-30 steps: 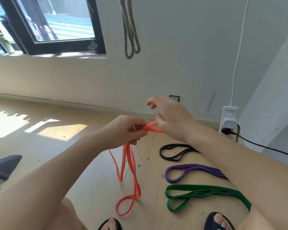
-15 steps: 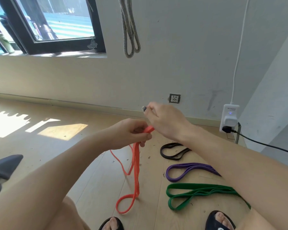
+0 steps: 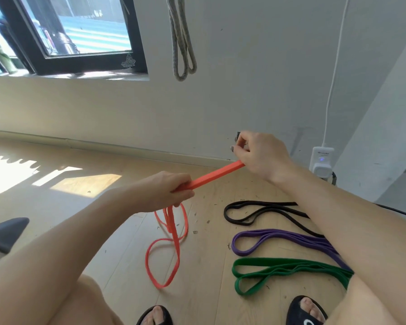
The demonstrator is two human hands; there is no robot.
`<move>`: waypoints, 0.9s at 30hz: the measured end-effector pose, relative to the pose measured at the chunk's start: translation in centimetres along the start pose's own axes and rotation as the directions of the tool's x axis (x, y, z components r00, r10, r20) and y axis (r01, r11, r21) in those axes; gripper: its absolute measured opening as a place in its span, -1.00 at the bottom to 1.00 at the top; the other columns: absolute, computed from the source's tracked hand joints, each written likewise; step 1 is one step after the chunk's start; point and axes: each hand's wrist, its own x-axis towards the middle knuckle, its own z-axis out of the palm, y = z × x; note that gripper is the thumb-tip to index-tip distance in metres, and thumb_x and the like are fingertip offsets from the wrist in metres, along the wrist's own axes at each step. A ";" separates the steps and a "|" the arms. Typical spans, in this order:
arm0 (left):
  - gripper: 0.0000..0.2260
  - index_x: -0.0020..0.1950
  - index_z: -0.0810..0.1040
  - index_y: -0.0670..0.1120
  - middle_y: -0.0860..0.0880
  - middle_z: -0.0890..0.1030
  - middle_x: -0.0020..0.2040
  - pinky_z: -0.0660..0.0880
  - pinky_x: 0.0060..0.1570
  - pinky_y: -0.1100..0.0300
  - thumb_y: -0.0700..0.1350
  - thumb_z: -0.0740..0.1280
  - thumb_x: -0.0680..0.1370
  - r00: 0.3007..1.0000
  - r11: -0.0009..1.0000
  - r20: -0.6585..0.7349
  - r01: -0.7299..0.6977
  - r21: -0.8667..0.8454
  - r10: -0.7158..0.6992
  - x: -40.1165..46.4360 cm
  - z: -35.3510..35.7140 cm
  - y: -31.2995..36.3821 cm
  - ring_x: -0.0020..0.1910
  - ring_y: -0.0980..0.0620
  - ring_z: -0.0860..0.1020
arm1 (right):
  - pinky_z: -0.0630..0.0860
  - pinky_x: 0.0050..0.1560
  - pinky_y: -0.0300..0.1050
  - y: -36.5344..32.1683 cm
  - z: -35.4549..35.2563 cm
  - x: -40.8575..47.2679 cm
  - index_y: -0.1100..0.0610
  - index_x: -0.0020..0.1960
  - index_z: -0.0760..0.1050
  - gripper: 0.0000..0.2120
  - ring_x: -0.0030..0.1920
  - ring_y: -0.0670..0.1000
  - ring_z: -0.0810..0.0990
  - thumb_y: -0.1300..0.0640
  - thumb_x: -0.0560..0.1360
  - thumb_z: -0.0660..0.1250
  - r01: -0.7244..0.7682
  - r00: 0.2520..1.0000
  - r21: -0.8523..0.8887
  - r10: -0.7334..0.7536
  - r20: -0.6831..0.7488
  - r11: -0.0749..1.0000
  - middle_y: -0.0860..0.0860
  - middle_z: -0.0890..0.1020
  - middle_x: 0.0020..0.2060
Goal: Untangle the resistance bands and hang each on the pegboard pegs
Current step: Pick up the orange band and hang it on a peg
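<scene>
Bright daylight from the window — glaring sun patches on floor, wide-angle edge bowing.

Materials and finishes: rubbery bands, pale wood floor, painted wall.

Orange band looks like matt rubber, smooth, flat-edged where pulled taut; black band thinner, same dull rubbery look; purple band and green band wider, matt, faintly textured. Grey band on wall looks mottled, rougher, almost woven. Floor pale wood-grain planks, satin sheen, scattered dark debris. Wall matt paint, scuffed low down. Window frame dark, semi-gloss. Wall adapter glossy white plastic. Sandals black, matt.
</scene>
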 end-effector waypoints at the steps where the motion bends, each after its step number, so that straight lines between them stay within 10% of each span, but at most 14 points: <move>1: -0.83 0.01 0.46 0.02 0.07 0.61 -0.19 0.57 -0.12 0.22 0.07 0.21 0.69 1.000 1.000 0.007 0.007 0.002 -0.007 -0.1 0.0 -0.7 -0.25 0.21 0.61 | 0.31 -0.32 -0.16 0.2 -0.1 0.1 0.02 -0.10 0.48 -0.81 -0.25 -0.05 0.55 -0.04 0.63 0.26 -0.006 1.000 0.007 0.006 -0.005 1.000 -0.11 0.60 -0.32; 9: -0.80 -0.05 0.49 -0.05 0.08 0.68 -0.21 0.64 -0.13 0.22 -0.01 0.21 0.71 0.995 0.994 -0.076 -0.067 -0.083 0.061 -0.4 -0.2 0.4 -0.22 0.21 0.69 | 0.52 -0.08 -0.01 1.3 1.3 -0.4 0.10 0.12 0.54 -0.81 -0.06 0.12 0.62 0.06 0.66 0.18 -0.131 0.974 -0.048 0.138 0.180 0.990 0.05 0.68 -0.09; 12: -0.83 -0.05 0.51 -0.02 0.10 0.70 -0.17 0.63 -0.05 0.19 -0.02 0.24 0.70 0.990 0.987 -0.115 -0.100 -0.129 0.086 -0.3 -0.7 1.5 -0.16 0.26 0.68 | 0.49 -0.01 -0.02 -1.6 1.4 -1.0 0.10 0.28 0.50 -0.73 -0.01 0.07 0.59 0.06 0.70 0.12 -0.088 0.982 0.225 0.047 0.183 0.970 0.00 0.69 0.07; 18: -0.88 -0.04 0.56 -0.06 0.00 0.71 -0.11 0.64 -0.03 0.15 -0.15 0.28 0.67 0.986 0.949 -0.125 -0.144 -0.282 0.113 -0.6 -0.8 3.3 -0.17 0.15 0.72 | 0.53 -0.16 -0.06 -6.9 3.1 -3.2 0.12 -0.09 0.45 -0.60 -0.28 -0.01 0.60 -0.13 0.72 0.06 -0.139 0.918 0.642 -0.145 0.369 0.754 0.04 0.63 -0.28; 21: -0.89 -0.01 0.58 -0.12 -0.11 0.71 -0.07 0.67 -0.05 0.15 -0.15 0.29 0.67 0.990 0.920 -0.116 -0.115 -0.375 0.076 -0.8 -1.0 3.4 -0.18 0.08 0.74 | 0.49 -0.40 -0.15 -7.0 2.9 -3.0 0.14 -0.06 0.47 -0.58 -0.46 -0.09 0.56 -0.17 0.70 0.08 -0.143 0.923 0.601 -0.113 0.367 0.786 0.03 0.62 -0.40; 27: -0.92 -0.03 0.49 -0.12 -0.03 0.71 -0.10 0.67 0.01 0.14 -0.20 0.29 0.66 0.997 0.938 -0.050 -0.071 -0.340 0.057 -1.0 -0.8 2.8 -0.11 0.09 0.73 | 0.40 -0.26 -0.09 -6.6 2.1 -2.6 0.10 -0.05 0.55 -0.61 -0.31 -0.06 0.55 -0.18 0.67 0.16 0.049 0.960 0.318 -0.132 0.246 0.947 -0.02 0.63 -0.34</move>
